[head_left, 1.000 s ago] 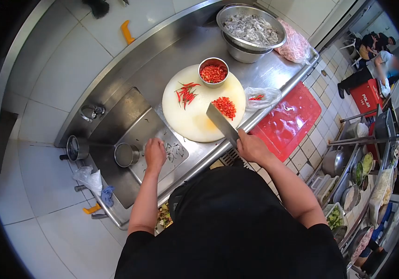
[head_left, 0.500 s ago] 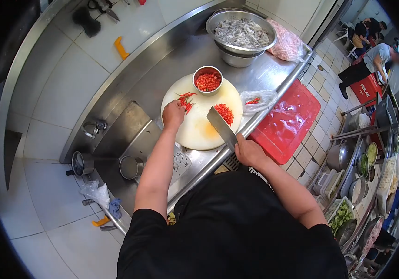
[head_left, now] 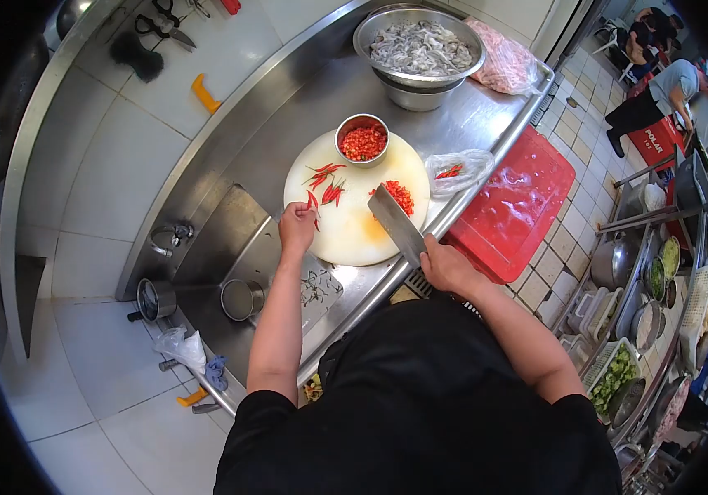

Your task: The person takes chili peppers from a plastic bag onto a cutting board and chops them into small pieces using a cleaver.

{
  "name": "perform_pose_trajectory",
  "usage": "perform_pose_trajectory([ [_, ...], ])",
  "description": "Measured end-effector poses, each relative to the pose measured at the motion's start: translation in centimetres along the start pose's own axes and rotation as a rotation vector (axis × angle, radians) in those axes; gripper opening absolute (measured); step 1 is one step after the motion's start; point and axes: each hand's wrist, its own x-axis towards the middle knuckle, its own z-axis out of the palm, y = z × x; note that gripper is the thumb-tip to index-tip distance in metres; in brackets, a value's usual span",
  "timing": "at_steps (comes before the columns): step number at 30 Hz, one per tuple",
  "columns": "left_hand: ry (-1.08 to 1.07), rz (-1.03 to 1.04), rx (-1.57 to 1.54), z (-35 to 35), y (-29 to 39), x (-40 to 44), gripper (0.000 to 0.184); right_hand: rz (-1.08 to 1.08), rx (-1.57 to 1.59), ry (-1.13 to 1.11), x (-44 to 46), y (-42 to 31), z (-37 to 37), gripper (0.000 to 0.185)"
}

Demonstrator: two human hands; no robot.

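My left hand (head_left: 297, 228) pinches a red chili (head_left: 312, 202) at the left edge of the round white cutting board (head_left: 346, 235). In my right hand (head_left: 446, 266) is the handle of a cleaver (head_left: 397, 221), its blade lying over the board beside a pile of chopped red chili (head_left: 398, 198). Several whole red chilies (head_left: 332, 192) lie on the board's upper left part. A metal cup (head_left: 362, 140) holding chopped chili stands at the board's far edge. To the right of the board is a clear plastic bag (head_left: 460, 172) with red chilies in it.
A large metal bowl (head_left: 420, 51) of pale, sliced food and a bag of pink meat (head_left: 502, 59) stand at the far end. The sink (head_left: 238, 239) is left, with a small pot (head_left: 242, 299). A red lid (head_left: 515, 206) lies right; people are beyond.
My left hand went from the sink to the chilies, then drew back toward the board's near left edge with a chili. My right hand still holds the cleaver. The view has shifted slightly.
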Motion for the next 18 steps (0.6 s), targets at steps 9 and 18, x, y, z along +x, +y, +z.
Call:
perform_pose_trajectory([
  [9, -0.290, -0.139, -0.294, 1.3, 1.5, -0.9, 0.019, 0.031, 0.014, -0.028, 0.2, 0.1, -0.5, 0.029],
  [18, -0.153, -0.277, -0.290, -2.1, 1.3, 3.9, 0.015, 0.056, 0.042, -0.031, 0.1, 0.4, -0.3, 0.031],
])
